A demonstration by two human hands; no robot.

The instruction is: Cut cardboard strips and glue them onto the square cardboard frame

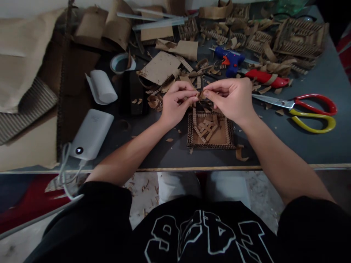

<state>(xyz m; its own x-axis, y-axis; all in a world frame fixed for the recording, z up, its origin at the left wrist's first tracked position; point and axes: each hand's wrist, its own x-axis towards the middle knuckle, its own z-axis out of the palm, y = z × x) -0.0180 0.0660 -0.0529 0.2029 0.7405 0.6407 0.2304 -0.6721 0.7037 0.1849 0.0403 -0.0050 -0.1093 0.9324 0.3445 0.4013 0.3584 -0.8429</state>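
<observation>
My left hand (pixel 177 102) and my right hand (pixel 231 96) meet fingertip to fingertip above the table, both pinching a small cardboard strip (pixel 200 95) between them. Just below the hands lies a square cardboard tray (pixel 228 138) with corrugated edging. Several short cardboard strips lie loose inside it. Both forearms reach in from the near table edge.
Scissors with red and yellow handles (pixel 312 109) lie at the right. A blue glue gun (pixel 230 60) and a red knife (pixel 263 77) lie behind the hands. A white power bank (pixel 91 133) with a cable, a tape roll (pixel 122 64) and cardboard scraps fill the left and back.
</observation>
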